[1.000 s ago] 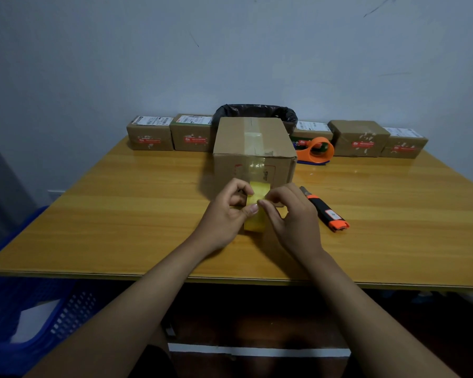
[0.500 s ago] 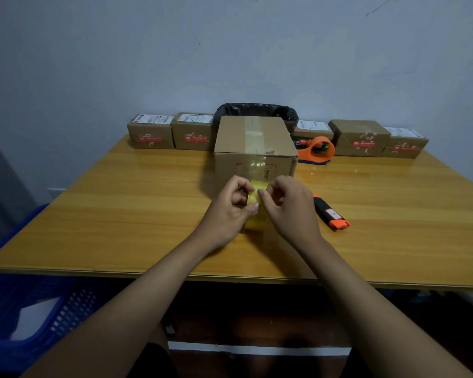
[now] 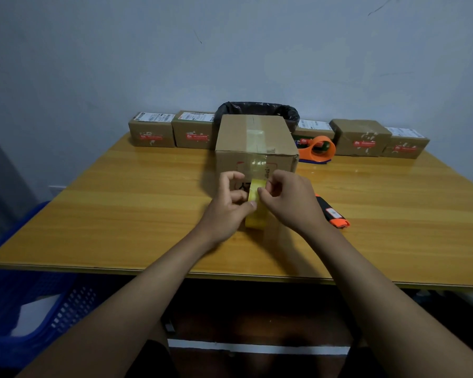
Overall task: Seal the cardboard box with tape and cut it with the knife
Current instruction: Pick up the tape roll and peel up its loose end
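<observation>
A closed cardboard box (image 3: 239,137) stands mid-table with clear tape running over its top seam and down its front face. Just in front of it a yellowish tape roll (image 3: 255,217) stands on edge on the wooden table (image 3: 120,203). My left hand (image 3: 228,205) grips the roll from the left, thumb on its rim. My right hand (image 3: 290,200) pinches at the roll's upper edge with fingertips; whether a tape end is lifted cannot be told. A black and orange knife (image 3: 333,212) lies on the table to the right, partly hidden behind my right hand.
Several small labelled cardboard parcels (image 3: 151,131) line the table's back edge. A black-lined bin (image 3: 257,109) sits behind the box. An orange tape dispenser (image 3: 318,150) rests at the back right. A blue plastic crate (image 3: 25,309) stands on the floor at the left.
My right hand has shifted left and up onto the top of the roll, covering more of the knife. My left hand's fingers have spread slightly. The box has not moved.
</observation>
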